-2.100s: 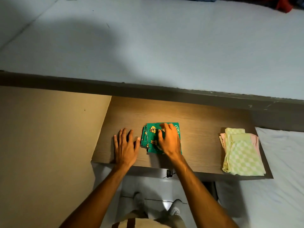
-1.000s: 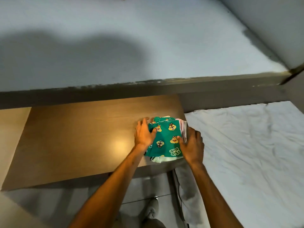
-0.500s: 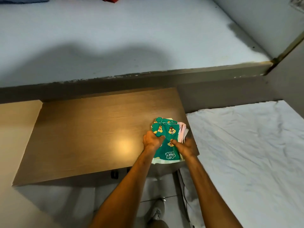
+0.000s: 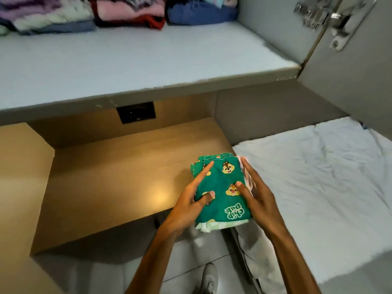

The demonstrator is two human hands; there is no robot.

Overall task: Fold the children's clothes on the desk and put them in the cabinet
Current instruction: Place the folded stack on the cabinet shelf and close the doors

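Note:
A stack of folded children's clothes [image 4: 222, 192] is held above the right front corner of the wooden desk [image 4: 110, 179]. A green garment with chipmunk prints lies on top, with pale green and pink pieces under it. My left hand [image 4: 191, 200] grips the stack's left side, thumb on top. My right hand [image 4: 257, 198] grips its right side, thumb on top and fingers along the edge. The open cabinet shelf [image 4: 148, 54] lies above and behind the desk.
Several folded garments [image 4: 89, 13] lie in a row at the back of the shelf. The cabinet door with a metal hinge [image 4: 337, 20] stands open at the upper right. A bed with a white sheet [image 4: 318, 183] adjoins the desk's right side. A dark socket plate [image 4: 135, 112] sits behind the desk.
The green garment went from the desk's middle onto the pale pile at the right. Both hands closed on the stack and raised it off the desk; the view tilted up to the shelf.

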